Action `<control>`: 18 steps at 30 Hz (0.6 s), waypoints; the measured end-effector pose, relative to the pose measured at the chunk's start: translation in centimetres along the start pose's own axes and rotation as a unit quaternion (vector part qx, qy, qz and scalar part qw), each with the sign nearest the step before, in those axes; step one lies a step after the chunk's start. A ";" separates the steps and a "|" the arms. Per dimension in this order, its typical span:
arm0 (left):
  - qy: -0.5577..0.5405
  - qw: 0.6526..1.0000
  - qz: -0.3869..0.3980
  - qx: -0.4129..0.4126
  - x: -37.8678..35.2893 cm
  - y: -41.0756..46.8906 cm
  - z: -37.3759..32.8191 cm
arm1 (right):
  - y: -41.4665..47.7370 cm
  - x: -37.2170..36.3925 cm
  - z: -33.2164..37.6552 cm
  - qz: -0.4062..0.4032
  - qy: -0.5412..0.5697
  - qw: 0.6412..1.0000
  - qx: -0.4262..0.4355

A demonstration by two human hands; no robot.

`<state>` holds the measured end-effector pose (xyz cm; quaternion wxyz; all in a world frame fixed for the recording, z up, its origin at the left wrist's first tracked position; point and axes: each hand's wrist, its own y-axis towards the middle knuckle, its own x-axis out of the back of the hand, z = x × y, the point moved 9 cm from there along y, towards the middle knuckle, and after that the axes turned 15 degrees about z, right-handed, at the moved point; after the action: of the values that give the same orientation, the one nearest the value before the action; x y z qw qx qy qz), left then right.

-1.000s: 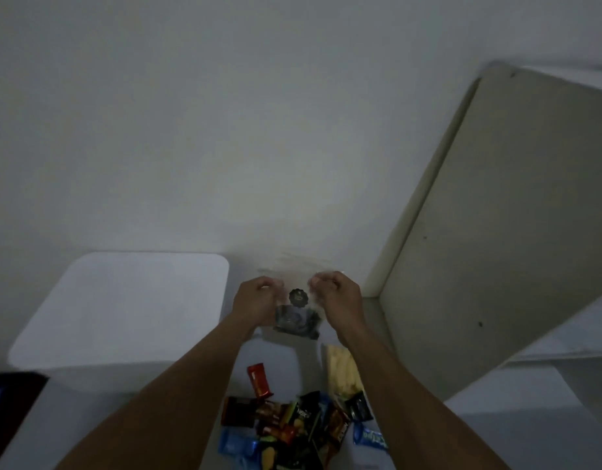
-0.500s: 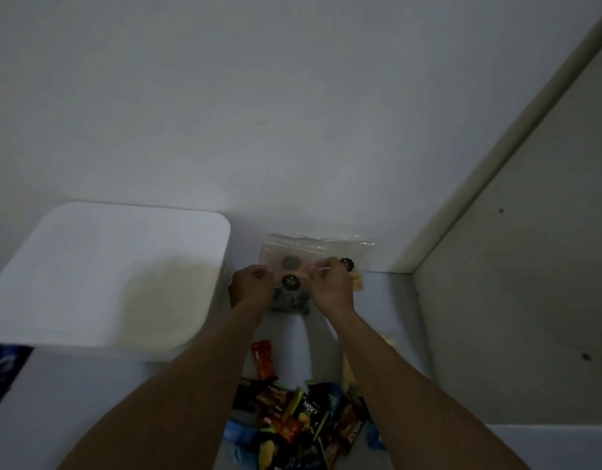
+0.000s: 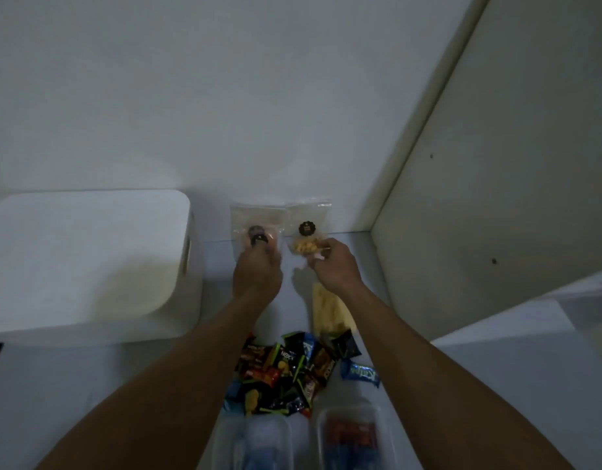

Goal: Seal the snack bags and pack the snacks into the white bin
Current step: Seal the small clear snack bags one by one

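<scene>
We take the step in hand to be sealing the two upright bags, and we would do it one bag at a time. The left hand (image 3: pixel 257 274) has its fingers curled onto the lower part of the clear bag (image 3: pixel 257 218), which leans on the wall (image 3: pixel 225 96) just beside the white bin (image 3: pixel 89 259), on the bin's handle side. The right hand (image 3: pixel 335 266) pinches the bottom corner of the yellow-snack bag (image 3: pixel 308 232), which stands next along, farther from the bin. In this dim light we cannot tell whether either mouth is closed. Both grips sit low, so we judge they should move up to the top strip. There we would hold one end firm, press out the air, and run thumb and forefinger along the strip from end to end. The snacks should stay settled at the bottom so that nothing catches in the seal, since the thin film will probably buckle if it is squeezed unsupported. By our count there is one white bin, two upright bags, and one flat pale bag (image 3: pixel 330 310) on the table (image 3: pixel 72 395) beyond the bin's handle side and nearer us. Nearer still lies one pile of wrapped snacks (image 3: pixel 286 374), too overlapped to count, with one blue wrapper (image 3: pixel 360 371) just beside it on the side away from the bin. Two clear tubs (image 3: pixel 259 442) sit closest to us.
</scene>
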<state>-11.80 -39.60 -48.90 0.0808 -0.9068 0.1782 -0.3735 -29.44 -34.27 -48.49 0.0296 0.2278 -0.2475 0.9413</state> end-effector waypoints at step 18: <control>0.064 0.966 0.251 0.013 -15.3 2.0 -2.2 | -4.6 1.7 -13.3 -0.022 -0.052 0.992 -0.112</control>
<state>-23.94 -35.60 -57.86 0.1723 -0.8057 0.4002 -0.4012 -35.69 -24.01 -55.92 0.0631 0.2775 -0.3476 0.8934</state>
